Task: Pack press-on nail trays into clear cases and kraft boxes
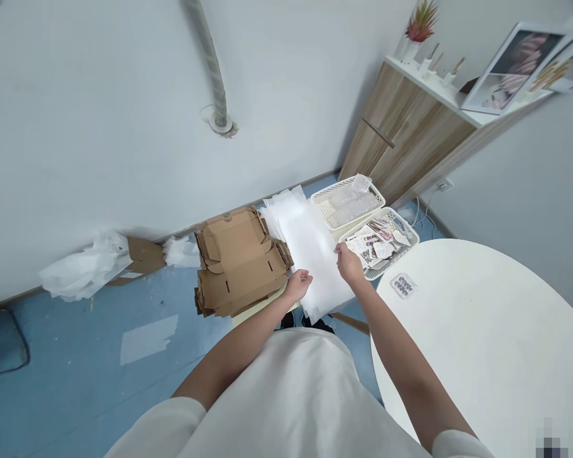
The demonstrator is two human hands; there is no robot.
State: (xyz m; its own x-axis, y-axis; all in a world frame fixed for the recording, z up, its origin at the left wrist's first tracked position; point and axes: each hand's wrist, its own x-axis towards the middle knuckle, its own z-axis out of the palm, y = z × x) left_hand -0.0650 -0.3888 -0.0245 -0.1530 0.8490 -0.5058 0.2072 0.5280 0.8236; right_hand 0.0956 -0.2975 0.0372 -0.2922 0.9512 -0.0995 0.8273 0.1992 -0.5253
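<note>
A stack of thin white translucent sheets lies in front of me, its edges fanned out at the back. My right hand is closed at the right edge of the stack, thumb and fingers pinching a sheet. Over the left part of the sheets is my left hand, fingers curled in; whatever they hold is too small to make out. Beside it on the left sits a pile of flattened brown cardboard boxes, overlapping the sheets' side.
Two white baskets stand at the back right, holding clear plastic packs and printed cards. A round white table carries a small clear case. White wrapping and an opened carton lie along the wall; a wooden cabinet stands behind.
</note>
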